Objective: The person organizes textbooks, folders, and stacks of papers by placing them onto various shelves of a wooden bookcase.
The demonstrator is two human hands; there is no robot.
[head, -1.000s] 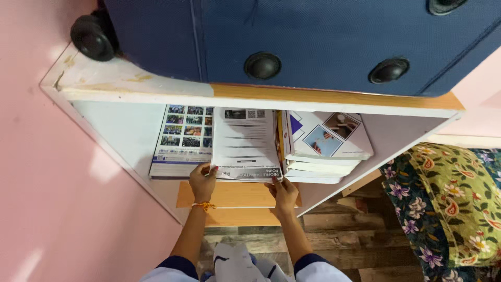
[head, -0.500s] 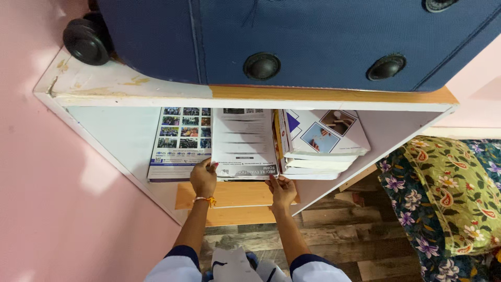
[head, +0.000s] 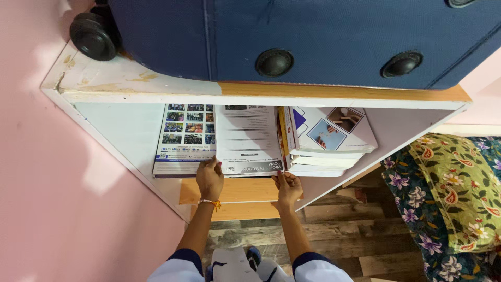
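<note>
Far left, a black suitcase wheel (head: 94, 35) sits on the worn top of the white wooden shelf unit (head: 135, 83), and the big blue fabric suitcase (head: 313, 36) lies across that top. Inside the shelf, a white magazine with a grid of small photos (head: 180, 138) lies flat at the left. Just beside it, touching its right edge, sits the stack of white printed paper forms (head: 248, 141). The left hand (head: 210, 178), an orange thread around its wrist, rests at the stack's near left corner; its fingers (head: 215, 166) are curled close together on the paper edge, where form meets magazine. The right hand (head: 288, 186) is at the near right corner, fingers (head: 280, 176) narrow and bent, their tips pressed to the stack's lower edge. Whether either hand pinches the sheets or only pushes on them, I cannot tell. Right of the forms lies a pile of white books with a purple-patterned cover on top (head: 329, 138). Far right, a green floral cushion (head: 459, 193) lies on the wooden floor (head: 355, 230).
</note>
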